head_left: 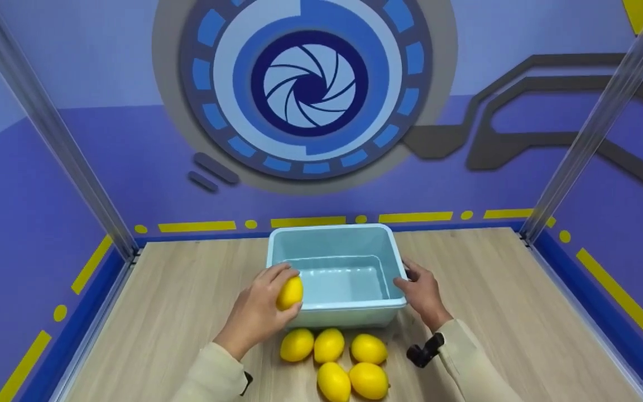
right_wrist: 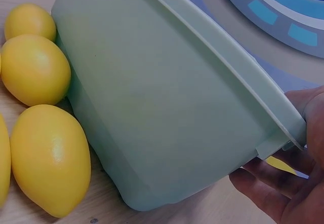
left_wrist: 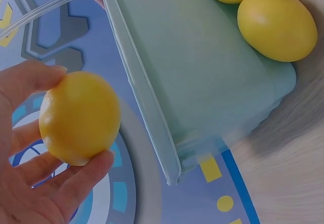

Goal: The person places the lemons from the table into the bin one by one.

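Observation:
A yellow lemon (head_left: 290, 293) is held in my left hand (head_left: 259, 306), over the near left corner of a pale blue plastic bin (head_left: 344, 316). The left wrist view shows the thumb and fingers curled round this lemon (left_wrist: 81, 117), apart from the bin's rim. At the bin's right side, my right hand (head_left: 423, 291) grips the rim, thumb on top and fingers beneath, as the right wrist view shows. No lemon shows inside the bin. Several more lemons (head_left: 369, 381) lie on the table just in front of it.
The wood-grain table (head_left: 187, 290) carries the bin and lemons. Behind stands a blue-purple printed wall (head_left: 120, 162), close to the bin's far side. Metal posts (head_left: 584, 128) rise at both back corners, with side panels to left and right.

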The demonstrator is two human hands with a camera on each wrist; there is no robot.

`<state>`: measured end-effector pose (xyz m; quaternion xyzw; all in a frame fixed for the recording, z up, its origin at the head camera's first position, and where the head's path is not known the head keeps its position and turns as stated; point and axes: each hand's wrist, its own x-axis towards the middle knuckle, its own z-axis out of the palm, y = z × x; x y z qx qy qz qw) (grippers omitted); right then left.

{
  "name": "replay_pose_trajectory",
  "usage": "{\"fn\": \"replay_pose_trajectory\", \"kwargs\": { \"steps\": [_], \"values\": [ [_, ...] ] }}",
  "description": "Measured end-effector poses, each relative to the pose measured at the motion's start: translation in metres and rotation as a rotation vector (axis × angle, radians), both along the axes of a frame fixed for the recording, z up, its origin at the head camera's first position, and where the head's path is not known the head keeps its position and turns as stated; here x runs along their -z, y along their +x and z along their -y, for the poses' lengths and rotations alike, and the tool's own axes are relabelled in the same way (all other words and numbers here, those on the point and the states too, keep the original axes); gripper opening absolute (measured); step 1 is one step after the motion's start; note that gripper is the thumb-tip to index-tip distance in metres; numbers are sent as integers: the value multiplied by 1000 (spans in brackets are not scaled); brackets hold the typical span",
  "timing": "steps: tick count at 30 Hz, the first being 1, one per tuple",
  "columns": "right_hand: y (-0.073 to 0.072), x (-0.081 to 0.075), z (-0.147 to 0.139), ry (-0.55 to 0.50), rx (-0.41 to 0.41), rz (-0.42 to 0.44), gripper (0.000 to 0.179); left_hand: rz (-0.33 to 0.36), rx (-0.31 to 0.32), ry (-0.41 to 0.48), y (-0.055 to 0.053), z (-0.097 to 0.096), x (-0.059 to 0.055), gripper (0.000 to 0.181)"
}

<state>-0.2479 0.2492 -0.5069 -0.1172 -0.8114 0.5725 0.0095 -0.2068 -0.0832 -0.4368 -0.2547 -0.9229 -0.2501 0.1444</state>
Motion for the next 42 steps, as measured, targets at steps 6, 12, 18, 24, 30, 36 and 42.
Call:
{"fn": "replay_pose_trajectory", "kwargs": {
  "steps": [6,12,18,24,30,36,42],
  "values": [
    [2,2,3,5,4,11,60,-1,-3,15,0,0,4,51],
    [1,5,7,16,19,-1,58,-6,0,25,-1,1,7,50],
    [-1,4,9,12,19,-1,58,-12,-7,38,-2,2,9,50],
    [0,5,11,2,21,15,58,8,-12,42,-3,5,12,49],
    [-3,2,11,0,18,1,58,-4,-23,37,-6,5,10,48],
    [-5,-3,6,3,13,-15,58,-22,-29,38,-9,3,8,49],
    [0,2,2,-9,32,-42,58,-36,-23,41,-12,-1,13,50]
  ]
}}
